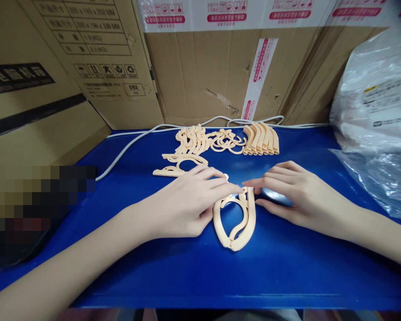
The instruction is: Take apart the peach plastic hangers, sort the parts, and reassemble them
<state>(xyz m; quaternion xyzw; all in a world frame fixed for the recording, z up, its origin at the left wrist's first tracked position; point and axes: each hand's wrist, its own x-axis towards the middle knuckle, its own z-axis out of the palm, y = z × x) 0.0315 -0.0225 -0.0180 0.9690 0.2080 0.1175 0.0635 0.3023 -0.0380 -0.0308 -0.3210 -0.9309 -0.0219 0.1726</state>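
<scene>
A beige plastic folding clothes hanger (250, 223) lies on the blue table in front of me, its two arms folded up around a round hook. My left hand (190, 200) grips its left side, with the index finger reaching across to the top of the right arm. On the other side, my right hand (290, 194) holds the upper end of that right arm between index finger and thumb. Just behind my left hand lies another folding hanger (180, 158), partly covered by the hand.
Along the back lie a pile of curved beige pieces (192, 140), several loose hooks (227, 141) and a row of hanger arms (262, 140). A white cable (130, 145) runs behind them. Cardboard boxes (200, 71) wall the back and left; a clear plastic bag (377, 98) sits at right.
</scene>
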